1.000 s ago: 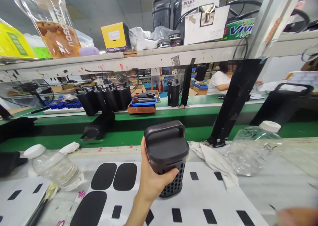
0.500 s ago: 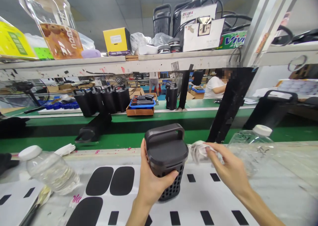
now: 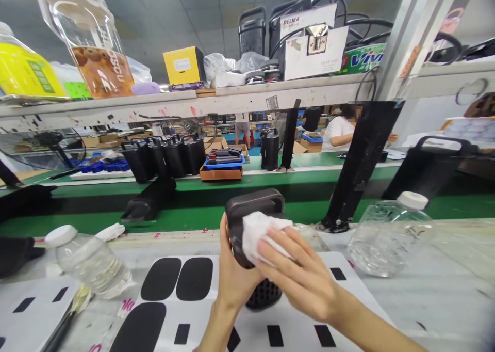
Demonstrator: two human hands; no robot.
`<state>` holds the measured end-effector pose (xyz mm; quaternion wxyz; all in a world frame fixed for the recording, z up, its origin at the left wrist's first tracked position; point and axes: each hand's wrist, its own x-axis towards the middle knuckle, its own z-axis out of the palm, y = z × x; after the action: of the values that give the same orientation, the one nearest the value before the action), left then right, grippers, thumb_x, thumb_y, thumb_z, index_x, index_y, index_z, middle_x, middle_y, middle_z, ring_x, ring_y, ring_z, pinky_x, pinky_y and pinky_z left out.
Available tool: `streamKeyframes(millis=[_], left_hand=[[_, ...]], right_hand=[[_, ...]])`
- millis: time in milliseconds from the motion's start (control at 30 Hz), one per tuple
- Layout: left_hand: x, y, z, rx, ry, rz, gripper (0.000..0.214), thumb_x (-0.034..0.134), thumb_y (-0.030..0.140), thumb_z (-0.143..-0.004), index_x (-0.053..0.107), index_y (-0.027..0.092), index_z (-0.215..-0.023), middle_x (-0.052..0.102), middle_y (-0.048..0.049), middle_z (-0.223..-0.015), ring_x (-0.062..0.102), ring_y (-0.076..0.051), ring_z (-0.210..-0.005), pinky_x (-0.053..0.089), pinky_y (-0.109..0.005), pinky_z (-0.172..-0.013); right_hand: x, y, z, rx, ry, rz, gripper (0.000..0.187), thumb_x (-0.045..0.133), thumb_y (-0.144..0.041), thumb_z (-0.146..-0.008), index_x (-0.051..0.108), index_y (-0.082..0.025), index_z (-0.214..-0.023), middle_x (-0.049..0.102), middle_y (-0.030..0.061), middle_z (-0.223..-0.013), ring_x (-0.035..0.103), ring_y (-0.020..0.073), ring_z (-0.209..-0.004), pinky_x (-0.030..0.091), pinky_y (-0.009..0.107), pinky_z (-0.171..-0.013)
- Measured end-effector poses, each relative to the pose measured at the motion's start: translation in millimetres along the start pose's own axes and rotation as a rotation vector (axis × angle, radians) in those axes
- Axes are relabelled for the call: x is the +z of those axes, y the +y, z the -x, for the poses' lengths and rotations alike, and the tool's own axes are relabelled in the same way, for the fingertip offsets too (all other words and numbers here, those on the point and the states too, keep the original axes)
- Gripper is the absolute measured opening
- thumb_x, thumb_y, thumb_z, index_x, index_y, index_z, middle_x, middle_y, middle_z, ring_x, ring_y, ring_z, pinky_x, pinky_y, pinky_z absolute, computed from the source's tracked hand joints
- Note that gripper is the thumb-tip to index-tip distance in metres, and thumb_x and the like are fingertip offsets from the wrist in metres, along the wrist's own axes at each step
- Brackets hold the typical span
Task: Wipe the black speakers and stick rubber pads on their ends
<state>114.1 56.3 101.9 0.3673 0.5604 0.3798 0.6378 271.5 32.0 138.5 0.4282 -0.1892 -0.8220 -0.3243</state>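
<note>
A black housing with a carry handle and a perforated lower side [image 3: 265, 296] is upright over the bench in front of me. My left hand [image 3: 237, 282] grips it around its left side, its thumb hidden behind my other hand. My right hand [image 3: 297, 269] presses a crumpled white wiping cloth [image 3: 257, 233] against the top of the housing, fingers closed over the cloth. Beneath lies a white sheet [image 3: 216, 318] with black rounded pads [image 3: 194, 278] and small black rectangles [image 3: 275, 335] on it.
Clear plastic bottles with white caps stand at left [image 3: 91, 264] and right [image 3: 390, 233]. A brush-like tool [image 3: 62, 329] lies at lower left. Beyond the bench runs a green conveyor [image 3: 201, 202] with more black housings [image 3: 162, 156]. A loaded shelf [image 3: 232, 96] crosses above; a black-wrapped post [image 3: 351, 171] slants at right.
My right hand has moved left with the cloth, from beside the housing onto its top. My left hand keeps its grip. The view has shifted slightly.
</note>
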Motion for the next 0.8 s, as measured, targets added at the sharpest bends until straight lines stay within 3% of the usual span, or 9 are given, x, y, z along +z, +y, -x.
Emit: streamKeyframes(millis=[100, 233, 300, 400, 500, 567, 667, 733, 800], left_hand=[[4.5, 2.3, -5.1, -0.044, -0.069, 0.103, 0.110, 0.083, 0.037, -0.065, 0.015, 0.025, -0.151, 0.048, -0.0152, -0.143, 0.052, -0.029, -0.130, 0.040, -0.045, -0.111], [23.6, 9.0, -0.5, -0.036, -0.053, 0.015, 0.114, 0.084, 0.036, -0.063, 0.013, 0.026, -0.152, 0.037, -0.0159, -0.151, 0.039, -0.032, -0.140, 0.031, -0.049, -0.116], [33.4, 13.3, 6.2, -0.003, -0.063, -0.106, 0.113, 0.084, 0.037, -0.064, 0.014, 0.026, -0.152, 0.030, -0.0153, -0.155, 0.031, -0.033, -0.143, 0.027, -0.051, -0.118], [37.3, 17.8, 16.2, 0.064, -0.144, -0.297, 0.115, 0.082, 0.043, -0.065, 0.010, 0.027, -0.154, 0.020, -0.0152, -0.158, 0.018, -0.036, -0.147, 0.021, -0.057, -0.118], [22.2, 19.5, 17.6, 0.124, -0.300, -0.341, 0.110, 0.078, 0.045, -0.069, 0.011, 0.028, -0.154, 0.022, -0.0157, -0.155, 0.020, -0.037, -0.145, 0.023, -0.061, -0.116], [6.7, 20.0, 11.2, 0.109, -0.359, -0.274, 0.107, 0.078, 0.045, -0.069, 0.014, 0.031, -0.153, 0.028, -0.0136, -0.152, 0.030, -0.035, -0.142, 0.027, -0.059, -0.115], [-9.8, 20.0, -3.0, 0.019, -0.477, -0.109, 0.122, 0.085, 0.044, -0.060, 0.008, 0.033, -0.153, 0.028, -0.0106, -0.155, 0.032, -0.033, -0.142, 0.026, -0.054, -0.117], [-12.7, 18.6, -8.3, 0.035, -0.556, -0.010, 0.125, 0.087, 0.042, -0.056, 0.009, 0.030, -0.154, 0.030, -0.0103, -0.156, 0.033, -0.032, -0.142, 0.027, -0.051, -0.118], [-10.9, 15.8, -6.7, 0.117, -0.512, 0.020, 0.118, 0.084, 0.037, -0.058, 0.016, 0.027, -0.153, 0.038, -0.0102, -0.153, 0.039, -0.032, -0.140, 0.030, -0.049, -0.118]], right_hand=[[-21.4, 18.9, 22.1, 0.273, 0.044, 0.002, 0.041, 0.052, 0.001, -0.088, 0.064, -0.015, -0.124, 0.067, 0.0099, -0.125, 0.059, 0.0252, -0.123, 0.050, 0.042, -0.105], [-43.3, 34.5, -5.4, 0.774, 0.246, -0.136, 0.030, 0.056, -0.017, -0.093, 0.067, -0.027, -0.119, 0.065, 0.0022, -0.128, 0.064, 0.0226, -0.116, 0.053, 0.038, -0.101], [-44.5, 40.2, -31.9, 0.819, 0.251, -0.219, 0.024, 0.054, -0.026, -0.095, 0.069, -0.026, -0.114, 0.068, 0.0016, -0.124, 0.063, 0.0220, -0.116, 0.052, 0.036, -0.099], [-34.4, 53.5, -62.6, 0.806, 0.046, -0.291, 0.028, 0.050, -0.035, -0.096, 0.072, -0.021, -0.085, 0.074, 0.0005, -0.093, 0.068, 0.0176, -0.089, 0.050, 0.029, -0.082], [-21.6, 73.1, -72.4, 0.902, -0.048, -0.393, 0.050, 0.048, -0.040, -0.093, 0.050, -0.018, -0.048, 0.048, -0.0036, -0.046, 0.044, 0.0096, -0.047, 0.033, 0.026, -0.050], [-18.3, 84.7, -72.6, 0.858, -0.029, -0.627, 0.052, 0.050, -0.038, -0.091, 0.042, -0.019, -0.043, 0.038, -0.0044, -0.040, 0.033, 0.0083, -0.041, 0.025, 0.027, -0.046], [-20.1, 90.4, -76.4, 0.490, -0.006, -0.986, 0.048, 0.050, -0.033, -0.091, 0.048, -0.019, -0.044, 0.048, -0.0017, -0.044, 0.042, 0.0104, -0.044, 0.036, 0.028, -0.054], [-21.0, 85.1, -82.8, 0.291, -0.017, -1.067, 0.046, 0.048, -0.029, -0.092, 0.051, -0.019, -0.047, 0.053, -0.0004, -0.047, 0.047, 0.0117, -0.047, 0.042, 0.030, -0.062], [-19.2, 76.8, -88.6, 0.227, -0.009, -1.068, 0.046, 0.046, -0.025, -0.094, 0.054, -0.019, -0.049, 0.055, 0.0003, -0.048, 0.050, 0.0127, -0.049, 0.044, 0.032, -0.064]])
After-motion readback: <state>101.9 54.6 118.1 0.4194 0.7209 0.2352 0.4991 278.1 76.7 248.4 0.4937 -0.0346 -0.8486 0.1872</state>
